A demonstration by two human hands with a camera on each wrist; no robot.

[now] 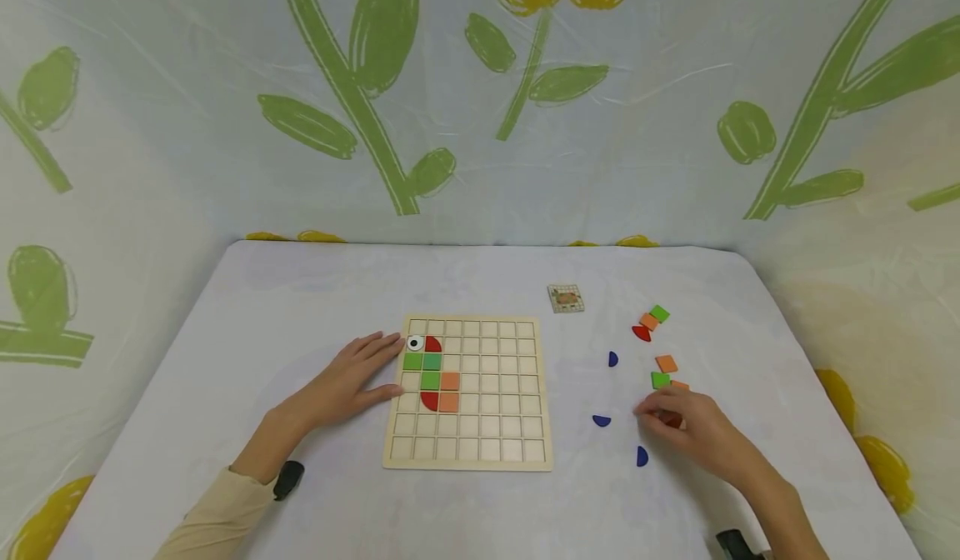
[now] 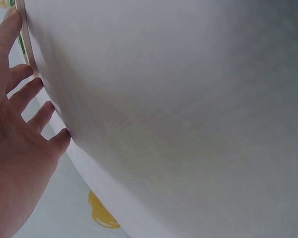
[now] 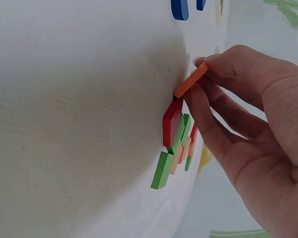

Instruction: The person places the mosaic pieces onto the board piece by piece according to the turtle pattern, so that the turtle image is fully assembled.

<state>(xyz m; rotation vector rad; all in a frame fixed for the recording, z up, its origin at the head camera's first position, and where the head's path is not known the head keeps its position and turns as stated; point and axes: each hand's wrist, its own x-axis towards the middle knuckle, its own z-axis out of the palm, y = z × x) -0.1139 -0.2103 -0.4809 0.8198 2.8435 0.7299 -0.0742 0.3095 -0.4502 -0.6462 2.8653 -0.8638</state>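
The wooden grid board (image 1: 498, 435) lies flat on the table. Its left columns hold several coloured tiles, among them a round eye tile (image 1: 416, 343), green squares (image 1: 412, 362), orange squares (image 1: 449, 382) and red quarter-round pieces (image 1: 430, 401). My left hand (image 1: 351, 383) rests with fingers spread against the board's left edge. Out to the right, my right hand (image 1: 701, 431) pinches an orange square tile (image 3: 191, 80) between thumb and fingers, tilted, one end low by a red piece (image 3: 172, 124). A green tile (image 3: 162, 170) lies close by. From the head view the held tile is mostly hidden.
Several dark blue half-round pieces (image 1: 602, 421) lie between board and right hand. Beyond that hand are loose orange (image 1: 667, 364), green (image 1: 659, 313) and red (image 1: 641, 333) pieces. A small picture card (image 1: 566, 298) sits behind the board's right corner. Patterned cloth walls surround the table.
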